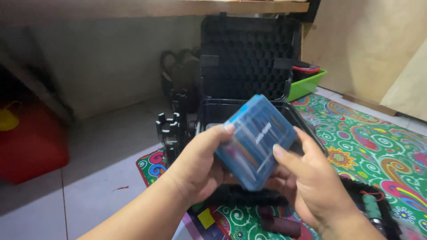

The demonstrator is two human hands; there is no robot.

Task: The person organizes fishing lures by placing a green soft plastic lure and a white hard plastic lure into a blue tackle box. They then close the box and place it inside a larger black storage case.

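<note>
Above an open black case (249,58) on the patterned mat (378,146), both hands grasp a blue see-through box (255,142): left hand (198,166) clenched on its left edge, right hand (307,180) on its right. Slim coloured pieces lie inside, too blurred to identify. Case contents are hidden.

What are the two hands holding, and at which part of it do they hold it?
Both hands hold a translucent blue plastic case. The left hand grips its left edge, thumb on top; the right hand grips its lower right edge, above an open black case.
</note>
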